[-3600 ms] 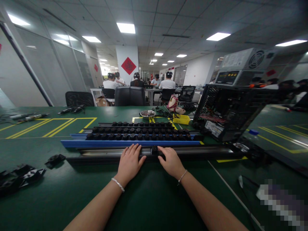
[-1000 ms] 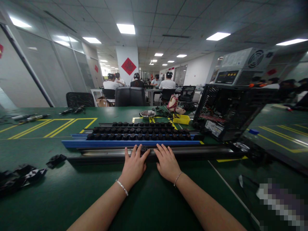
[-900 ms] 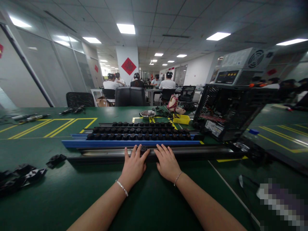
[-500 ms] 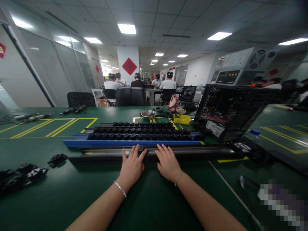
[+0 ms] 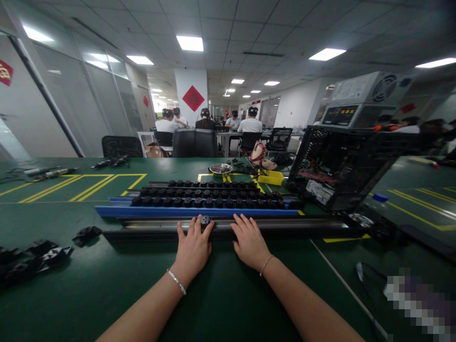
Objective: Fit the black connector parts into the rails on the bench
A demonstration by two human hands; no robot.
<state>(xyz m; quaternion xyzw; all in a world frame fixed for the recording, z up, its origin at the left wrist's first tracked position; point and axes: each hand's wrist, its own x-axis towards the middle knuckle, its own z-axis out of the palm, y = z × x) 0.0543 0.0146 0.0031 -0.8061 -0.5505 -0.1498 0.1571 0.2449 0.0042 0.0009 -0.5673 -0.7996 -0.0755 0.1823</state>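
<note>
Both palms are turned down at one black rail [image 5: 285, 222], the left hand [image 5: 193, 249] with fingers spread, the right hand [image 5: 251, 244] with fingers slightly fanned; one black module [image 5: 205, 220], flanked by two left fingertips, has been shifted toward nine o'clock; at twelve, three module rows [image 5: 188, 203] and one metal bowl [image 5: 220, 169] are seen

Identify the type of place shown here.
Probably an office-style workshop for electronics assembly: a green worktable with yellow tape markings, an open computer case, and people seated at desks behind.
</note>
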